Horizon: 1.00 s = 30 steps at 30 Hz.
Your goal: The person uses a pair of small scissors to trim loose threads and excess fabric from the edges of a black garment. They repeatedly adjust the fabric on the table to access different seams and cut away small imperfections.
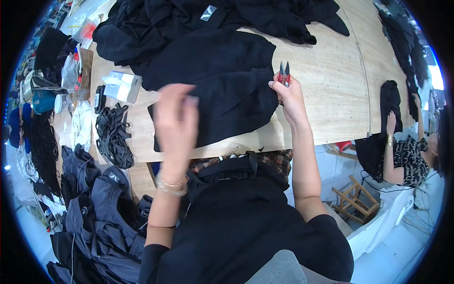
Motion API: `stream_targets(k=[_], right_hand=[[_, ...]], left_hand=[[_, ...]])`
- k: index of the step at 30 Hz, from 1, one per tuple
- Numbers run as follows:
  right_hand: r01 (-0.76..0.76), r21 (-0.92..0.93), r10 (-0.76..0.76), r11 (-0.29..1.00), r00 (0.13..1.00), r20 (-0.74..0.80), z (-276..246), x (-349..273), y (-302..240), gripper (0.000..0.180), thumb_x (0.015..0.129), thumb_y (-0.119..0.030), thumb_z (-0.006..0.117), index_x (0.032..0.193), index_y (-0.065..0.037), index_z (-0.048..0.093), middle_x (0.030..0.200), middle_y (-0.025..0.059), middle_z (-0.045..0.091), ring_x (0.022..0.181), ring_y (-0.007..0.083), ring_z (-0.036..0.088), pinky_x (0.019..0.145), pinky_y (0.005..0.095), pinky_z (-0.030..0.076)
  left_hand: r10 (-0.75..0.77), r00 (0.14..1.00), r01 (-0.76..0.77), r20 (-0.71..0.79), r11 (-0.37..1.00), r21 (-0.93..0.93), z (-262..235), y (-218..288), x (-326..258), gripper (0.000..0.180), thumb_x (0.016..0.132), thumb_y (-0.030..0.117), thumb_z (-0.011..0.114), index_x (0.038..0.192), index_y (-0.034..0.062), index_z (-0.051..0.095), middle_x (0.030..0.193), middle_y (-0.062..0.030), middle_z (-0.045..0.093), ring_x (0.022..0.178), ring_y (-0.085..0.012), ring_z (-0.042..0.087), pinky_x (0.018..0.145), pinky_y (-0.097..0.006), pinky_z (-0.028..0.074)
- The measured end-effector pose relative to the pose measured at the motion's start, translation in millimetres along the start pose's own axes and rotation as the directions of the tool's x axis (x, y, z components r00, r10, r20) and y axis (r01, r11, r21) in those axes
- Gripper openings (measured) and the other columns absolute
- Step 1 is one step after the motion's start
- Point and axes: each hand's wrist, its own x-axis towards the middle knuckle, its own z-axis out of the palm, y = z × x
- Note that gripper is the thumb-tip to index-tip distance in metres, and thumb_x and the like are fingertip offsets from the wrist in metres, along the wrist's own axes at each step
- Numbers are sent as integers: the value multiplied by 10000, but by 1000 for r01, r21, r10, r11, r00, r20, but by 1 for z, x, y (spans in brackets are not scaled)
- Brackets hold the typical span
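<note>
A pair of black trousers [208,94] lies flat on the pale wooden table, its ribbed waistband toward the right. At that waistband, my right hand [292,97] is closed around red-handled thread snips [284,75], their two pointed blades facing away from me. Smeared by motion, my left hand [175,118] hovers over the left part of the trousers. Its fingers are too blurred to tell whether they hold anything.
More black garments [156,21] are heaped at the far side. To the left are a tissue pack [122,86] and a tangle of black straps [113,135]. Dark grey garments [101,213] hang below. A co-worker [409,158] handles black cloth at right, near a wooden stool [355,199].
</note>
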Motion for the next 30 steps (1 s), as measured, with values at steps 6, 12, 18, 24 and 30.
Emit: stream_targets(k=[6,12,18,24,30], right_hand=[[-36,79,33,996,999,34,0,-6,-1,134,834,-71,687,836,-110,559,660,-89,471,515,3,369,469,201,246],[-178,412,116,894,979,170,-13,-15,0,157,840,-48,675,880,-121,542,680,-87,473,483,-4,336,445,189,223],[-220,389,145,895,966,213,-10,-20,0,167,835,-56,687,878,-122,540,670,-94,459,472,-5,330,432,188,207],[-204,302,140,931,965,220,-9,-21,-8,148,859,-100,686,865,-113,539,656,-88,452,468,4,326,443,196,217],[-82,9,81,997,994,68,-9,-25,-28,271,983,-326,602,873,-88,533,696,-43,465,548,39,342,513,213,274]], left_hand=[[225,953,-129,203,907,-401,86,42,0,463,818,-35,682,1260,18,556,1220,-178,584,1132,-349,585,946,-396,507],[-32,938,242,345,772,-588,96,32,4,450,836,25,751,1258,9,596,1132,-122,670,989,-156,673,832,-298,579],[-160,910,374,383,716,-589,91,31,10,174,878,23,699,1042,-32,720,870,-95,699,762,-134,695,704,-256,586],[-32,956,191,293,824,-533,94,26,11,98,906,12,661,977,-28,715,872,-66,697,744,-118,686,641,-245,582],[91,973,10,214,903,-430,99,24,10,61,911,6,647,946,-41,663,847,-100,690,684,-167,703,603,-249,571]])
